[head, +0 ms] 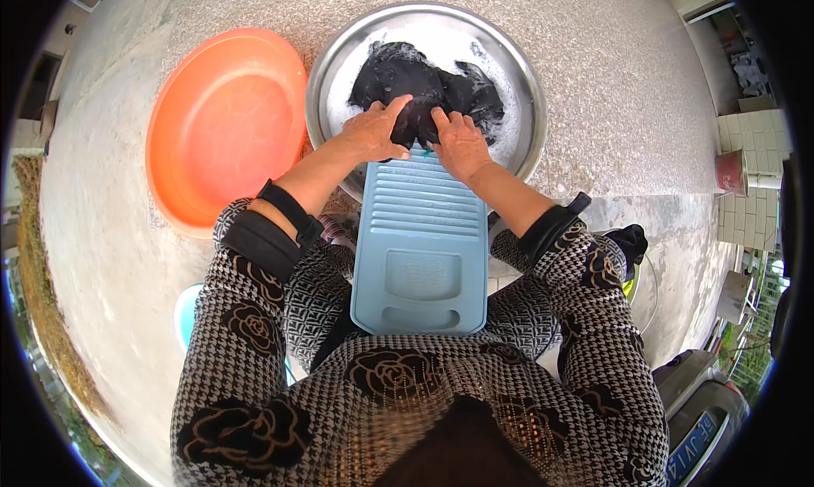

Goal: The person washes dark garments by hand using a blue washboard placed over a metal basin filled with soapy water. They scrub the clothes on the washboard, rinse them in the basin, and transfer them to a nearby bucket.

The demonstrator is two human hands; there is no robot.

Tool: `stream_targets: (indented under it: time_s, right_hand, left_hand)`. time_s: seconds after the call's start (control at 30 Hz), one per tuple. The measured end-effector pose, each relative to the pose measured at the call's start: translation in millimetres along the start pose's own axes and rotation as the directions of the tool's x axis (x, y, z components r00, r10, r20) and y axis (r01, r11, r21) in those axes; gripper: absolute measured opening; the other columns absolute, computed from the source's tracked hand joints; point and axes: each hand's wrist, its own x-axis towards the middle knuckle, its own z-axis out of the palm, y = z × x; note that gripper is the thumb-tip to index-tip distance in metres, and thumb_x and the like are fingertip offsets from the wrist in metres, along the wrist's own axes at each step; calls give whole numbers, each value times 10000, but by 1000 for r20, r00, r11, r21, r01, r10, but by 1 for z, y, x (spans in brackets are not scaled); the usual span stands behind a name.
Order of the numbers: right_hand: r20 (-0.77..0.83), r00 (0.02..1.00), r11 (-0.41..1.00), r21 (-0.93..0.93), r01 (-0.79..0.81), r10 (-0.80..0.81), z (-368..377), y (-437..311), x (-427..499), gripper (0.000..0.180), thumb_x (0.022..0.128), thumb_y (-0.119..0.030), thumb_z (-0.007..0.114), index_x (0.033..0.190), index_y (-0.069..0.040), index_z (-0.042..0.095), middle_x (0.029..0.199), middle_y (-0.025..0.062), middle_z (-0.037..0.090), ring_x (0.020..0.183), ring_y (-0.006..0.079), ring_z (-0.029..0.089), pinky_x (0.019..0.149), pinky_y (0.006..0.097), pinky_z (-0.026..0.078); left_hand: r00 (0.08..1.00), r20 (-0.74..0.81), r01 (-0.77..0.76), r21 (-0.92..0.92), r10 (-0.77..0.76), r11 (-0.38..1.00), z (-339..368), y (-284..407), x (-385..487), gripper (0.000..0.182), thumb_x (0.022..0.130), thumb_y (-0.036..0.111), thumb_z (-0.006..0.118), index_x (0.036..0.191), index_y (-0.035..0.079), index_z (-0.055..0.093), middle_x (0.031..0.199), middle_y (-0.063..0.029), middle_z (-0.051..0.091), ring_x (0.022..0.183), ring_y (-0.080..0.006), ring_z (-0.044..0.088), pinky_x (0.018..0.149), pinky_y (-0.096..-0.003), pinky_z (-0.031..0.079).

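A wet black cloth or garment (pixel 400 73) lies bunched in white suds inside a round metal basin (pixel 531 99). Its near end rests on the upper end of a light blue plastic washboard (pixel 423 213), which slopes from the basin to my lap. My left hand (pixel 376 130) lies on the cloth's left side, thumb near the board's top edge. On the right side, my right hand (pixel 461 140) touches the cloth with bent fingers. Whether either hand grips the cloth, I cannot tell. A small green bit shows between them on the board.
An orange plastic basin (pixel 238 124) stands left of the metal one. Part of a turquoise basin (pixel 187 315) shows beside my left sleeve. A dark bag-like item (pixel 629 242) lies past my right elbow. A reddish bucket (pixel 731 172) stands far right, and a parked vehicle (pixel 699 404) is at the lower right.
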Motion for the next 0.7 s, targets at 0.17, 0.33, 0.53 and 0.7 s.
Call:
stream_targets:
  time_s: [0.17,0.33,0.53,0.7]
  right_hand:
    - [-40,982,969,163,187,-183,-4,6,-43,612,756,-84,737,1299,-91,456,1125,199,574,1081,391,560,948,430,474]
    - [125,988,590,806,-46,-95,-37,5,-79,497,759,-39,709,1227,-40,541,1003,113,673,882,240,656,818,322,528]
    - [4,1000,725,688,-25,30,-32,17,-83,533,854,-179,664,1317,-1,470,1160,176,597,1037,274,597,918,358,482]
    - [94,883,880,182,439,-460,-5,15,-123,889,842,-305,721,1505,-37,195,1556,252,124,1450,424,124,1182,495,187]
  left_hand:
    - [996,32,-83,-88,86,993,-12,-19,-16,670,636,171,749,1276,150,552,1016,-142,685,984,-330,639,884,-415,510]
    - [977,53,-100,-746,209,658,-17,-10,-54,531,670,103,725,1185,56,605,947,-68,684,925,-210,637,878,-361,502]
    - [994,-31,-94,-737,105,669,-7,7,-68,665,724,143,702,1333,18,465,1126,-140,638,1031,-254,606,940,-350,474]
    - [905,-98,-421,-49,415,906,41,26,-109,1018,759,302,793,1538,125,162,1564,-227,111,1295,-410,381,1071,-480,366]
